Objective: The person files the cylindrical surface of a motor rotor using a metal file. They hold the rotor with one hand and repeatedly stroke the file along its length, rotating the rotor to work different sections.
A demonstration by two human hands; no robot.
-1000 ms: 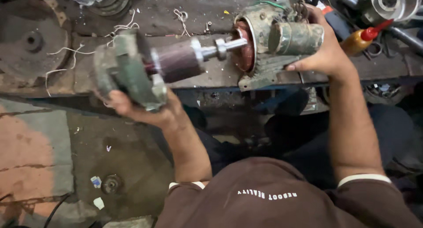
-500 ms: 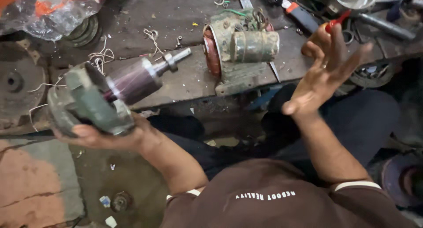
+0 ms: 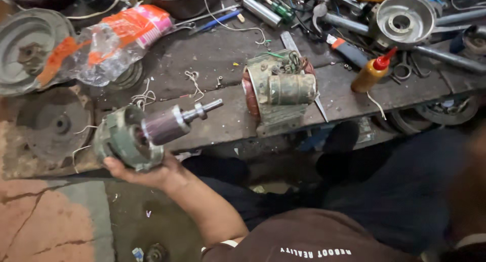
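The rotor [image 3: 152,133] lies in the left hand [image 3: 147,173] at the desk's [image 3: 212,59] front edge, shaft toward the motor housing [image 3: 278,92], which sits on the desk to its right. Right of the housing stands a bottle [image 3: 371,73]; behind it lies a cover [image 3: 402,21]. A bag [image 3: 111,42] lies behind the rotor, with 2 discs [image 3: 53,123] to the left. The blur at the right edge may be the right arm.

Motor-repair workshop: cluttered tool-strewn workbench [image 3: 212,54]

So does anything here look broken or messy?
Yes. The motor housing on the bench is rusty, with bare wires bunched on top and no rotor inside. The left hand holds that rotor apart. Loose wire scraps litter the bench.
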